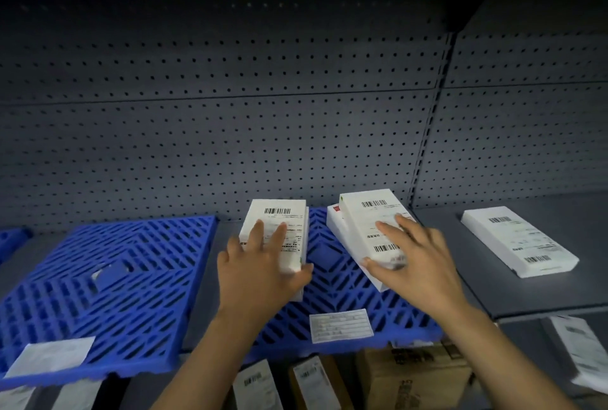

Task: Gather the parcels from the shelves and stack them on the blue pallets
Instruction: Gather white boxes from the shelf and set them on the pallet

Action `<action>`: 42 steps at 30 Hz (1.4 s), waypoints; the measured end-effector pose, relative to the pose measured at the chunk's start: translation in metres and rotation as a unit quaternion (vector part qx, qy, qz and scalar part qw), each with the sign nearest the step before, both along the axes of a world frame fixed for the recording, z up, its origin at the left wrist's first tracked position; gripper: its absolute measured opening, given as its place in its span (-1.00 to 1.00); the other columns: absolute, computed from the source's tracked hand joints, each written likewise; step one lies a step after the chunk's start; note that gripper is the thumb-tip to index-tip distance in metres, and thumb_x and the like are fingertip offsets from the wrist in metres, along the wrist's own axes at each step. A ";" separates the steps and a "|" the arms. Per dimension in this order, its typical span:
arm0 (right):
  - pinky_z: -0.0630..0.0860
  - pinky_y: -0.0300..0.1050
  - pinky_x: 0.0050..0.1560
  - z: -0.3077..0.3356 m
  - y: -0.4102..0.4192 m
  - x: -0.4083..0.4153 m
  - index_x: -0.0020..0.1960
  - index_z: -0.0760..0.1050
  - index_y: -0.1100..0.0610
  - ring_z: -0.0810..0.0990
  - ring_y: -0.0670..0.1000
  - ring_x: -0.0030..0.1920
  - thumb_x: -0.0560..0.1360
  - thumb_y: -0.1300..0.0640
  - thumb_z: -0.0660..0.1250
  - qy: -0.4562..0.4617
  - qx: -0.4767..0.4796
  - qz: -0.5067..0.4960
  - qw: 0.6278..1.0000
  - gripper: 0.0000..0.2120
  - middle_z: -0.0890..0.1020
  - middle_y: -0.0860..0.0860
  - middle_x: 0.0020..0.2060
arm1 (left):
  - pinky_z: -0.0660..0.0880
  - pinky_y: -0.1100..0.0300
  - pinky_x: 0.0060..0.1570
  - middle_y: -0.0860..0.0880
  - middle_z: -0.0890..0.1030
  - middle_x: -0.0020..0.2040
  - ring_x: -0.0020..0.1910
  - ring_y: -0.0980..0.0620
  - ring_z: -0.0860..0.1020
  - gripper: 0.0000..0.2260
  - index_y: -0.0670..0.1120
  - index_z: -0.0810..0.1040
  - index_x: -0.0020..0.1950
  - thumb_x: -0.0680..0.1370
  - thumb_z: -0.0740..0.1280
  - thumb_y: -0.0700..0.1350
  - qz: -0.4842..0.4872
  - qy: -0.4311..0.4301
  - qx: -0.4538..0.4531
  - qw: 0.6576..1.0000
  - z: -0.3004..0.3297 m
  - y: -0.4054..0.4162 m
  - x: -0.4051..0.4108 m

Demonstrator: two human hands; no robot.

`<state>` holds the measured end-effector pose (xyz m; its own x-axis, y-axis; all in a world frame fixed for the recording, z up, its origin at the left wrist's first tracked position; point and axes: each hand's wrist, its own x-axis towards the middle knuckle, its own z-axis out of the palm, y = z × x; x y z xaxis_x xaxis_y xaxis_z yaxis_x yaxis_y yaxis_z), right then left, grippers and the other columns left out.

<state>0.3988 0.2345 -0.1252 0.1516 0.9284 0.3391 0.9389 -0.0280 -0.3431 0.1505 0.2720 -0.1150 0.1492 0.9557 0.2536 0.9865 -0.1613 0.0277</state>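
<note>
Two white parcels are sitting on the middle blue pallet (332,307), which is lying on the grey shelf (513,284). The left parcel (279,222) is resting at the pallet's left rear part, seemingly on another white box beneath it; the left hand (260,265) is lying over it with fingers spread on the label and the thumb curling round its near right corner. The right parcel (371,228) is lying tilted across a second white box (334,222) at the pallet's right rear part; the right hand (414,261) is gripping it, fingers spread across the top and the thumb hooking its near end. A paper label (341,325) is sticking to the pallet's near edge.

Left of this pallet, another blue pallet (98,291) is lying just beside it, carrying a white sheet (52,357) at its near corner. Right of the middle pallet, apart from it, a third labelled white parcel (519,245) is lying flat on the bare shelf. Behind the pallet the perforated back panel (230,133) is rising. Below the pallet's near edge, brown cartons (414,373) and more labelled parcels (260,386) are showing on a lower level, partly hidden by the forearms
</note>
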 end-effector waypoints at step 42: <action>0.03 0.14 0.47 -0.043 -0.030 0.274 0.53 0.05 -0.08 -0.04 0.31 0.49 0.39 -0.44 0.17 0.010 -0.160 -0.070 0.985 -0.16 0.02 0.11 0.53 | 0.33 -0.16 0.34 -0.12 0.48 0.34 0.37 -0.16 0.40 -0.33 -0.10 0.33 0.47 0.49 0.13 0.30 -0.206 -0.058 0.111 0.971 -0.011 -0.070 0.271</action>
<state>0.6724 0.2043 -0.1680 0.2900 0.9566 0.0292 0.9111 -0.2666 -0.3144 0.4211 0.2020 -0.1262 0.4647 0.7413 0.4842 0.8298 -0.5555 0.0541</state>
